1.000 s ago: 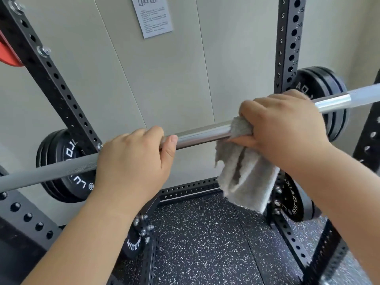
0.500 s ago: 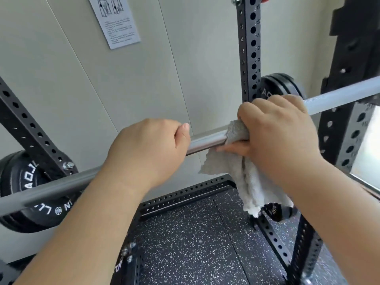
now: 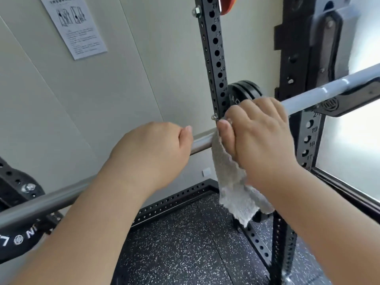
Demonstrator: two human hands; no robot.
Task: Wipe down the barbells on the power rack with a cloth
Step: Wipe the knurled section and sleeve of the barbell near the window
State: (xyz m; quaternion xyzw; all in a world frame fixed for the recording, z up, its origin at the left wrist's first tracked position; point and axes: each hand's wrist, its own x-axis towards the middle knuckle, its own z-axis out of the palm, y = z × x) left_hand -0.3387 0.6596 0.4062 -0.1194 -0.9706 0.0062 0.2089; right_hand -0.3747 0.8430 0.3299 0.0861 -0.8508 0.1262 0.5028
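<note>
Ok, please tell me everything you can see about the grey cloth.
The cloth is light grey and looks like fluffy terry, with a ragged lower edge. Its top lies wrapped over the barbell, where the right hand grips it against the bar. The rest hangs loose and rumpled below the bar.

A pale off-white panelled wall [image 3: 144, 68] fills the background, with thin seams slanting across it. A printed paper notice [image 3: 76, 27] is stuck high on the left. It has two small diagrams and text too small to read. The floor [image 3: 185, 243] is dark rubber flecked with white. A black power rack [image 3: 213, 58], its upright drilled with numbered holes, stands near the wall. At right, a dark-framed window [image 3: 349, 151] glows white with daylight.
</note>
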